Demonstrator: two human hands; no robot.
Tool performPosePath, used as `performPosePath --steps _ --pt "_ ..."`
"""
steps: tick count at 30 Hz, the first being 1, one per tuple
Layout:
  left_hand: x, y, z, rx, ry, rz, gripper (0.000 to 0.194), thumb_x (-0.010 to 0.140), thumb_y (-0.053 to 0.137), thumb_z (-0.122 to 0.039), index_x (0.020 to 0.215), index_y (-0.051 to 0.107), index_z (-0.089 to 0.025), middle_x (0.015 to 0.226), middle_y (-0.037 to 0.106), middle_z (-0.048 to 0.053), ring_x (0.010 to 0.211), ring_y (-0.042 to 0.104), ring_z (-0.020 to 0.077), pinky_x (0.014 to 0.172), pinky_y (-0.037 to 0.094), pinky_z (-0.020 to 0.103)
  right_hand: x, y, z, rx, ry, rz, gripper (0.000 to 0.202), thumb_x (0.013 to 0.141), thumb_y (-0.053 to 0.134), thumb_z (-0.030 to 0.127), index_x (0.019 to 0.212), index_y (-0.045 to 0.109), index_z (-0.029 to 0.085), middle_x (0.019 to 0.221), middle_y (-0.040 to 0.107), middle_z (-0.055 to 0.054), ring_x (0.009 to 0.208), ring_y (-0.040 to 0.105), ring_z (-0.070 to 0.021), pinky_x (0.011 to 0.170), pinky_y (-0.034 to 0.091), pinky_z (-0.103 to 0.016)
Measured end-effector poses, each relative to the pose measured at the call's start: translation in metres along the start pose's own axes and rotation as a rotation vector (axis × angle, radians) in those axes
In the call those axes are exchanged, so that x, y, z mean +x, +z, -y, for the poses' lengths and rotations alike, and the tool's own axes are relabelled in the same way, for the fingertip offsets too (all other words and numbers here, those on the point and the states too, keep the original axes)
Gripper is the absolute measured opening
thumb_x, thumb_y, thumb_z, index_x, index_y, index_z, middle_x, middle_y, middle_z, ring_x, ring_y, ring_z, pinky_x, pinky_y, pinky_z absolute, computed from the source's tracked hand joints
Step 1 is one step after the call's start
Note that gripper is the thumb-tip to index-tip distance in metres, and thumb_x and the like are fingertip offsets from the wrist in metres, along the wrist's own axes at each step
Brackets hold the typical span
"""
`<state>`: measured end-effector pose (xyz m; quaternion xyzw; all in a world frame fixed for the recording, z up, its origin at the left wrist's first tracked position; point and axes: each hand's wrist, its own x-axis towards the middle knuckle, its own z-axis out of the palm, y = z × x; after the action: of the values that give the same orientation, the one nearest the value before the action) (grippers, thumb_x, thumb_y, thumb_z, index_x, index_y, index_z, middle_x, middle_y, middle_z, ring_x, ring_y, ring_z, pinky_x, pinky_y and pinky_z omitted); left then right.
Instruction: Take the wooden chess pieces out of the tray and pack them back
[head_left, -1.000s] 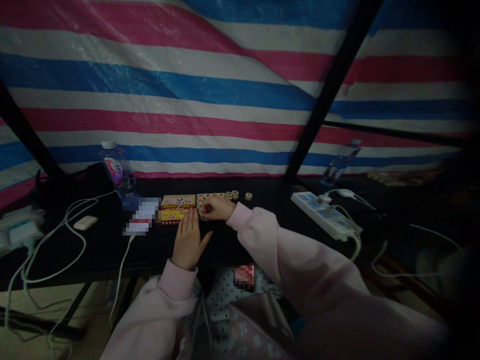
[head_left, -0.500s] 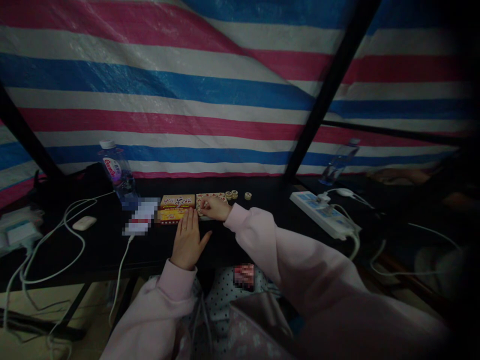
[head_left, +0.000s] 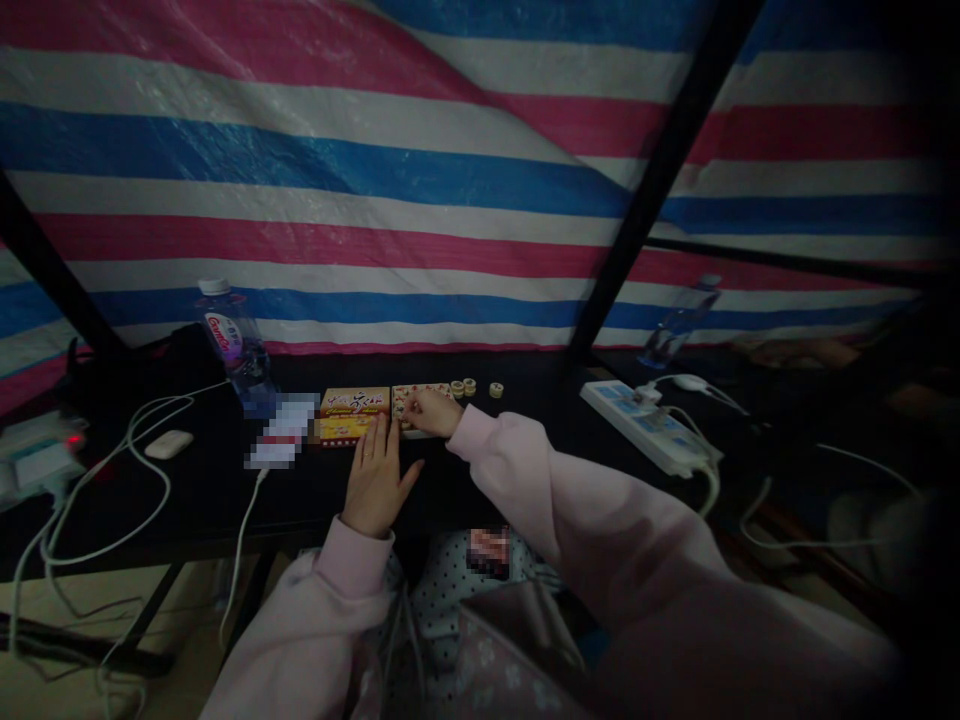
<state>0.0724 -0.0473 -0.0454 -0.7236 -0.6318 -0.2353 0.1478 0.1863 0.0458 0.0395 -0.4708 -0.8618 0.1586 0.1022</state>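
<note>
A yellow and brown printed box lid lies on the black table. Right beside it is an open box of round pieces with red and dark marks. My left hand rests flat, fingers apart, its fingertips on the lid's right part and near the seam between lid and box. Over the box, my right hand has its fingers bent together at the pieces; what they pinch, if anything, is too small to make out. Several loose round pieces stand just right of the box, and one more piece sits farther right.
Left of the lid are a phone on a cable, a clear bottle and a white earphone case. A white power strip with plugs lies to the right, with another bottle behind it. A person's hand shows dimly at far right.
My right fingers have shifted very slightly over the pieces in the box. My left hand rests where it was. A red light now shows on the device at far left.
</note>
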Motion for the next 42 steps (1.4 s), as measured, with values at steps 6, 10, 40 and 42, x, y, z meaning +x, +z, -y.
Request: performPosePath --steps 6,10,40,42 --pt "0.0 0.0 0.001 -0.013 0.014 -0.008 0.067 0.085 0.04 -0.049 0.137 0.029 -0.008 0.143 0.031 0.018 0.134 0.026 0.0277 0.105 0.031 0.045 0.001 -0.042 -0.027 -0.077 0.053 -0.085 0.019 0.076 0.054 0.017 0.088 0.068 0.023 0.085 0.068 -0.001 0.076 0.061 -0.013 0.061 0.039 -0.02" --pt "0.0 -0.001 0.001 -0.004 0.004 0.011 0.066 0.085 0.04 -0.05 0.137 0.03 -0.009 0.144 0.031 0.017 0.134 0.026 0.0276 0.105 0.03 0.043 -0.002 -0.07 -0.061 -0.133 0.183 -0.072 0.027 0.073 0.053 0.011 0.092 0.068 0.022 0.085 0.068 -0.001 0.076 0.061 -0.0138 0.06 0.04 -0.02" --pt "0.0 -0.003 -0.001 -0.016 -0.013 0.018 0.066 0.086 0.04 -0.049 0.137 0.03 -0.009 0.144 0.03 0.017 0.134 0.025 0.0268 0.106 0.03 0.043 0.022 -0.046 -0.119 -0.276 -0.11 -0.026 0.03 0.064 0.068 0.036 0.085 0.071 0.015 0.08 0.067 -0.005 0.079 0.057 -0.0159 0.064 0.039 -0.021" --pt "0.0 -0.002 0.0 -0.024 -0.011 0.012 0.065 0.086 0.039 -0.049 0.137 0.03 -0.009 0.144 0.03 0.017 0.134 0.025 0.0269 0.105 0.03 0.044 0.025 -0.046 -0.118 -0.322 -0.117 -0.036 0.031 0.063 0.069 0.041 0.082 0.072 0.017 0.082 0.067 -0.006 0.086 0.056 -0.0184 0.067 0.038 -0.023"
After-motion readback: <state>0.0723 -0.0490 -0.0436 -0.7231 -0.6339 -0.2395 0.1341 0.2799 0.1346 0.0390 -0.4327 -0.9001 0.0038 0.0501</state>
